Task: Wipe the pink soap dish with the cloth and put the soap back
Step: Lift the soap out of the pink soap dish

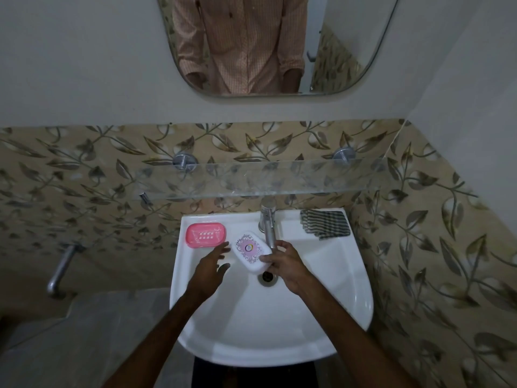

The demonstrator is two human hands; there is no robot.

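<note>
A white basin (321, 317) fills the near middle of the scene, a tap (268, 222) at its far edge. On its far right corner lies a folded striped cloth (326, 224); on the far left corner sits the pink soap dish (205, 234) — empty. The right hand (286, 263) grips the wrapped soap (251, 252) over the bowl, just right of the dish. The left hand (211, 268) hovers beside it — fingers spread, holding nothing.

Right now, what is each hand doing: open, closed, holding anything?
Left hand: open, fingers spread, holding nothing, beside the soap.
Right hand: closed on the soap, over the sink.
</note>
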